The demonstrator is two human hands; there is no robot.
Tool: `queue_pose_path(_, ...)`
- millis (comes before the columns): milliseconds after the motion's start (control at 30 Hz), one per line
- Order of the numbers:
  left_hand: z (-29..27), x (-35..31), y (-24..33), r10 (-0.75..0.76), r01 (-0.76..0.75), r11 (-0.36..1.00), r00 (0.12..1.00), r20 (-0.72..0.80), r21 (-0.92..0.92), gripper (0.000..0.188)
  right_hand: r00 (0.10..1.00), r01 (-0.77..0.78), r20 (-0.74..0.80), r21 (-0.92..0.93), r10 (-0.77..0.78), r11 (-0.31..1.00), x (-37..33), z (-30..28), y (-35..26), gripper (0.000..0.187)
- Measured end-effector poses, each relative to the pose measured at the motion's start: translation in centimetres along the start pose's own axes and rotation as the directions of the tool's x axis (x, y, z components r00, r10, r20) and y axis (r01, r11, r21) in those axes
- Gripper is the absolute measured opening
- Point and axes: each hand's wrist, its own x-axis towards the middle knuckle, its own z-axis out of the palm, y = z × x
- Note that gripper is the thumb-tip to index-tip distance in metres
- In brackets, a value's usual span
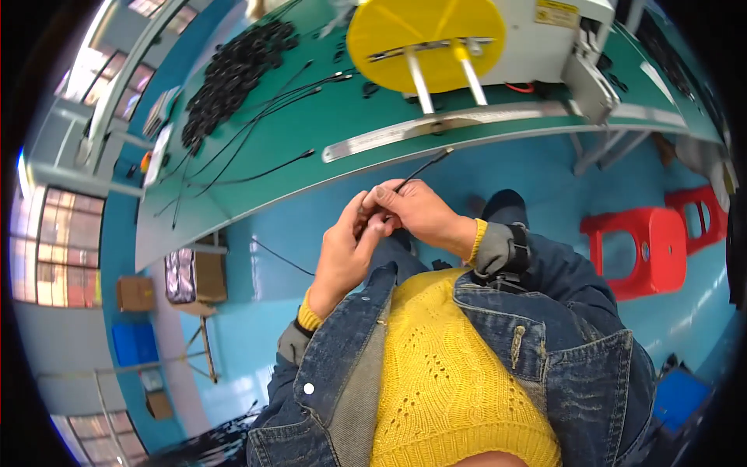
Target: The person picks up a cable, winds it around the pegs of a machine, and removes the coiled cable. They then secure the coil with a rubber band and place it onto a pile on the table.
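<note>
Your right hand (426, 213) pinches the slim black cable (420, 168), metal-tipped plug (447, 152) toward two o'clock; whether your left hand (348, 247) clamps it, I can't tell; bend gently.

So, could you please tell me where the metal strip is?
In the head view, the metal strip runs along the green table, mostly right of centre, between the yellow disc and the right hand.
</note>
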Motion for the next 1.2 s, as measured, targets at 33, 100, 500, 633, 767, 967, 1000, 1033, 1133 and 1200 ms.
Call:
queue_pose_path(33, 1.4, 0.4, 0.4, -0.064, 0.066, 0.993, 0.998, 0.019, -0.097, 0.015, 0.999, 0.023, 0.031, -0.056, -0.021, 0.998, -0.6, -0.6, -0.1, 0.026)
queue_pose_path(100, 1.7, 1.6, 0.3, 0.054, -0.054, 0.999, 0.997, 0.059, 0.0, 0.015, 0.948, 0.2, -0.109, -0.525, -0.298, 0.828, -3.2, -2.4, -2.3, 0.024)
queue_pose_path(500, 2.6, 6.7, 6.6, 0.498, -0.575, 0.786, 0.806, 0.319, 0.225, 0.011, 0.205, 0.163, 0.422, -0.904, -0.883, -0.395, -9.1, -5.2, -10.4, 0.036)
queue_pose_path(633, 2.5, 8.3, 7.5, 0.546, -0.615, 0.755, 0.781, 0.304, 0.225, 0.011, 0.355, 0.028, 0.443, -0.885, -0.823, -0.464, -8.0, -5.7, -12.3, 0.033)
queue_pose_path(767, 3.4, 10.9, 7.5, 0.556, -0.605, 0.766, 0.793, 0.248, 0.218, 0.011, 0.414, -0.034, 0.45, -0.861, -0.791, -0.507, -5.4, -7.4, -13.5, 0.019)
queue_pose_path(967, 5.6, 16.0, 5.8, 0.42, -0.422, 0.9, 0.907, 0.044, 0.112, 0.012, 0.523, -0.081, 0.218, -0.95, -0.824, -0.302, 0.7, -10.3, -12.9, 0.01)
queue_pose_path(1000, 5.8, 16.5, 5.4, 0.419, -0.421, 0.9, 0.907, 0.047, 0.109, 0.012, 0.522, -0.088, 0.185, -0.959, -0.833, -0.268, 1.4, -10.5, -13.0, 0.011)
queue_pose_path(1033, 5.9, 16.9, 5.0, 0.403, -0.405, 0.912, 0.914, 0.042, 0.067, 0.012, 0.52, -0.095, 0.151, -0.968, -0.841, -0.233, 1.9, -10.7, -13.0, 0.013)
queue_pose_path(1133, 6.2, 17.3, 4.5, 0.371, -0.371, 0.928, 0.928, 0.036, -0.018, 0.013, 0.493, -0.113, 0.097, -0.978, -0.865, -0.174, 2.3, -11.1, -13.1, 0.015)
queue_pose_path(1200, 6.4, 17.1, 4.2, 0.376, -0.374, 0.926, 0.925, 0.054, -0.053, 0.014, 0.479, -0.123, 0.068, -0.982, -0.875, -0.144, 1.9, -11.5, -12.8, 0.017)
